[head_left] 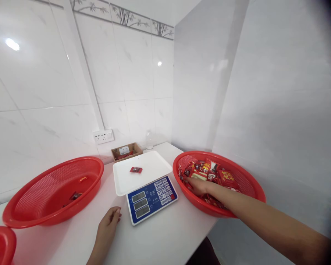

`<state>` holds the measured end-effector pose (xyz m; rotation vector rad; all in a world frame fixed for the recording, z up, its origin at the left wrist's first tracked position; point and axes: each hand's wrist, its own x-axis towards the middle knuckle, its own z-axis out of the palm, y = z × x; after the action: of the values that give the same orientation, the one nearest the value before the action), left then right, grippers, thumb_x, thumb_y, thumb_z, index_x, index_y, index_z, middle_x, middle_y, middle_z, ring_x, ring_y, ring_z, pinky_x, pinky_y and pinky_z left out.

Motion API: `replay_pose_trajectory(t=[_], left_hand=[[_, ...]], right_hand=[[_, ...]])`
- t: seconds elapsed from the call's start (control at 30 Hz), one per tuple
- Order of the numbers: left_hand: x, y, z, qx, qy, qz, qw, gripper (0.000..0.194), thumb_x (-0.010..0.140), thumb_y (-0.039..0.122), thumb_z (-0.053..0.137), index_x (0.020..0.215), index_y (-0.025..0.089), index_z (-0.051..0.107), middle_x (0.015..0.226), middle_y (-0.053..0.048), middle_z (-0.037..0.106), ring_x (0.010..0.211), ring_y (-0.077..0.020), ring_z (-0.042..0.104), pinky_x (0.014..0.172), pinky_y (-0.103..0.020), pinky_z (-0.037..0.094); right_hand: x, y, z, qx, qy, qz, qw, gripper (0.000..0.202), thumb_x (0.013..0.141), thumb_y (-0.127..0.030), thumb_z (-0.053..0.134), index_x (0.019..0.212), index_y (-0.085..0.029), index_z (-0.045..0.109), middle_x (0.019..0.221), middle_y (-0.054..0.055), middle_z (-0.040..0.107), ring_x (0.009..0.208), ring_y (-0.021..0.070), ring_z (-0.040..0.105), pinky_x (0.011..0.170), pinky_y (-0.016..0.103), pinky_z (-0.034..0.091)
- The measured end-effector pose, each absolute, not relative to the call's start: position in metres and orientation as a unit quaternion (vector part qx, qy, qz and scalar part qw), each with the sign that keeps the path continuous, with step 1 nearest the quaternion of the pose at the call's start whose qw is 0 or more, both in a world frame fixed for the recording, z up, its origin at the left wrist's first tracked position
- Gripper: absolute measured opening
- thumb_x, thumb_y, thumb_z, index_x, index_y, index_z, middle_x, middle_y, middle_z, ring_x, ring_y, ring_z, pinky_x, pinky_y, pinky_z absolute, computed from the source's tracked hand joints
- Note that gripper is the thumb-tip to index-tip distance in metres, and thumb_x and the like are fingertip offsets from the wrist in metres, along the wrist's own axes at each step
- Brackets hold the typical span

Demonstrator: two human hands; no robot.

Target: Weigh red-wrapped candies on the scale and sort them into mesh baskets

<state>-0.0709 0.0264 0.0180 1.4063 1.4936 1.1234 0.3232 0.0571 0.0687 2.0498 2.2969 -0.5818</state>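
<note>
My right hand [197, 185] reaches into a red plastic basket [179, 163] on the right. Its fingers are down among red wrapped snack packets [205, 167] at the basket's near left side. Their tips are partly hidden, so I cannot tell whether they grip one. Curled closed on the white table, my left hand [109, 222] shows nothing in its fingers. It lies just left of a digital weighing scale [153, 198] with a blue keypad panel. One small red wrapped packet [136, 170] lies on the scale's white tray [151, 162].
At left stands another red basket [52, 169] with a few packets [75, 195] inside. Part of a third red basket [1, 244] shows at the lower left. Behind the scale are a small cardboard box [139, 148] and a clear plastic bottle [149, 140]. Walls border the table [165, 235].
</note>
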Motion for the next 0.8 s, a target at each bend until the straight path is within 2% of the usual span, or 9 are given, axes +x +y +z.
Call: replay_pose_trajectory(t=[0.1,0.23,0.3,0.43,0.57,0.7,0.8], left_hand=[[-0.069,0.025,0.020,0.555,0.588,0.441,0.389,0.042,0.066,0.056,0.054,0.084,0.019,0.061,0.085,-0.004,0.064,0.084,-0.0239,0.061,0.079,-0.035,0.048],[-0.067,0.024,0.024,0.552,0.588,0.443,0.392,0.042,0.064,0.057,0.055,0.082,0.019,0.061,0.084,-0.004,0.065,0.083,-0.0238,0.061,0.079,-0.035,0.048],[-0.066,0.024,0.025,0.547,0.587,0.448,0.395,0.041,0.063,0.056,0.056,0.082,0.019,0.061,0.084,-0.003,0.065,0.083,-0.0238,0.062,0.078,-0.034,0.049],[-0.067,0.024,0.023,0.548,0.589,0.448,0.391,0.040,0.063,0.055,0.056,0.080,0.020,0.061,0.083,-0.003,0.065,0.083,-0.0237,0.062,0.076,-0.034,0.049],[-0.070,0.027,0.019,0.554,0.589,0.439,0.392,0.042,0.064,0.057,0.053,0.083,0.020,0.060,0.088,-0.003,0.065,0.084,-0.0230,0.062,0.077,-0.032,0.049],[-0.071,0.028,0.016,0.562,0.591,0.427,0.390,0.039,0.067,0.056,0.051,0.081,0.020,0.060,0.086,-0.002,0.064,0.084,-0.0219,0.061,0.077,-0.030,0.048],[-0.069,0.027,0.017,0.566,0.587,0.434,0.383,0.038,0.067,0.054,0.050,0.079,0.020,0.060,0.081,-0.002,0.064,0.080,-0.0212,0.061,0.075,-0.030,0.047]], right_hand=[[0.327,0.059,0.070,0.664,0.724,-0.187,-0.001,0.065,0.060,-0.020,0.063,0.122,-0.015,0.047,0.110,0.013,0.060,0.094,0.0262,0.057,0.074,0.030,0.045],[0.334,0.062,0.078,0.666,0.719,-0.201,-0.001,0.036,0.054,-0.020,0.066,0.090,-0.016,0.064,0.078,0.004,0.066,0.071,0.0212,0.060,0.056,0.024,0.042],[0.338,0.063,0.083,0.668,0.717,-0.199,-0.015,0.022,0.054,-0.019,0.065,0.076,-0.017,0.064,0.067,0.000,0.064,0.064,0.0182,0.058,0.051,0.022,0.038],[0.349,0.067,0.096,0.691,0.700,-0.168,-0.064,0.008,0.057,-0.012,0.057,0.062,-0.017,0.059,0.056,-0.003,0.057,0.057,0.0145,0.054,0.048,0.020,0.033],[0.364,0.072,0.113,0.720,0.670,-0.118,-0.136,0.001,0.063,-0.017,0.056,0.063,-0.018,0.055,0.059,-0.002,0.056,0.058,0.0143,0.053,0.052,0.022,0.035],[0.364,0.076,0.132,0.724,0.648,-0.104,-0.214,0.017,0.077,-0.033,0.048,0.070,-0.018,0.053,0.064,0.000,0.058,0.060,0.0152,0.054,0.055,0.024,0.039],[0.344,0.082,0.142,0.695,0.657,-0.146,-0.252,0.022,0.080,-0.037,0.044,0.074,-0.018,0.053,0.068,0.000,0.060,0.065,0.0155,0.056,0.059,0.024,0.042]])
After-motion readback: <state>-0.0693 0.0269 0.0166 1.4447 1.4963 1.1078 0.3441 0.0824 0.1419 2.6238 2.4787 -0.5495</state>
